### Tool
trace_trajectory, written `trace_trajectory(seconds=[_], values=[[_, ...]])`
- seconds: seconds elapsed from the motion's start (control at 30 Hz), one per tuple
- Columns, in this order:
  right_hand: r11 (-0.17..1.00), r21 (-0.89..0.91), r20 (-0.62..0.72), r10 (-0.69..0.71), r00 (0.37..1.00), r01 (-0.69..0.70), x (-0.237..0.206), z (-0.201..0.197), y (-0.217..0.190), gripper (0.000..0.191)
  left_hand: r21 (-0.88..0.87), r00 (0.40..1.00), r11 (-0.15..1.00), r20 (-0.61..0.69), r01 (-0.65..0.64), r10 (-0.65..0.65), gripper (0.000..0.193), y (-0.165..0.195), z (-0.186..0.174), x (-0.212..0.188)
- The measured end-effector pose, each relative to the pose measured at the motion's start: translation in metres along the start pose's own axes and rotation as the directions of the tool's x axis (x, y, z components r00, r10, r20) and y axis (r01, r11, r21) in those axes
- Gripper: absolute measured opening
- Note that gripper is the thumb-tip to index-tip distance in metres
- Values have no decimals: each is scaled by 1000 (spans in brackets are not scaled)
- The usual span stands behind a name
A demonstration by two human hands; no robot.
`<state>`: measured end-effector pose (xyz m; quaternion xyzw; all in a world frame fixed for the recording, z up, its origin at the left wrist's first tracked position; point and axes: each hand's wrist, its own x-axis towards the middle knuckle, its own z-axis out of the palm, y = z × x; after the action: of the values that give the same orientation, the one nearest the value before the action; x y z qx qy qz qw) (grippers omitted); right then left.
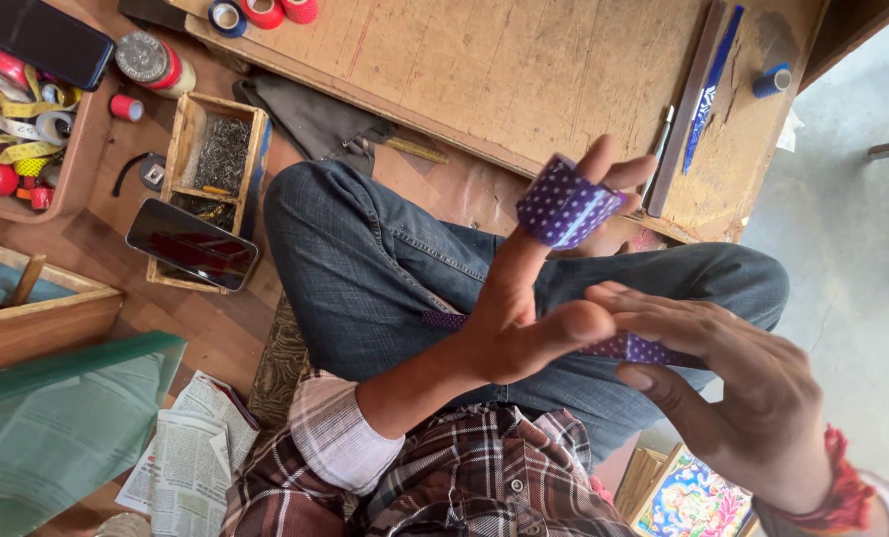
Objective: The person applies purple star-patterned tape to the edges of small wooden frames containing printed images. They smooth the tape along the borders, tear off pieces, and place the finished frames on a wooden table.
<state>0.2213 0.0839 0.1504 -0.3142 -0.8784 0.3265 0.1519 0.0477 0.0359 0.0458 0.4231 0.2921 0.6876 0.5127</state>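
Left hand (519, 318) raised, fingers (603, 164) extended with purple dotted ribbon (564, 209) looped around two of them; the ribbon's tail runs down across the lap to the right hand (743, 388), whose thumb and fingers pinch it shut at its near end. Both hands sit above the knees, near edge of the wooden bench (524, 70) just beyond them, open room between. Count: three tape rolls (263, 12) at the bench's far edge, one blue spool (773, 80) near its right edge, two phones (192, 244), one wooden box (181, 139) of small metal hardware.
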Motion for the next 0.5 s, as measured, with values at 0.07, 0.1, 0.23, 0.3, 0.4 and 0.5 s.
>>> trace_trajectory(seconds=[0.07, 0.1, 0.23, 0.3, 0.4, 0.5], values=[[995, 78, 128, 48, 991, -59, 6, -6, 0, 41, -7, 1000, 1000, -6, -8, 8, 113, 1, -4, -1], [990, 113, 194, 66, 979, -89, 10, -8, 1, 42, 27, 999, 999, -3, -40, 40, 113, 1, -5, -2], [989, 147, 298, -22, 954, -23, 26, -13, 0, 41, 234, 979, 951, 22, -200, 200, 101, 0, -9, -1], [989, 150, 299, -49, 953, 4, 31, -11, 0, 40, 306, 973, 925, 17, -225, 231, 97, -3, -8, 2], [992, 53, 221, -121, 968, 112, 34, -6, 4, 38, 260, 977, 944, -14, -203, 214, 100, -7, -6, 6], [978, -51, 116, -195, 974, 202, 27, -5, 10, 40, 209, 987, 968, -52, -136, 150, 105, -10, -7, 10]])
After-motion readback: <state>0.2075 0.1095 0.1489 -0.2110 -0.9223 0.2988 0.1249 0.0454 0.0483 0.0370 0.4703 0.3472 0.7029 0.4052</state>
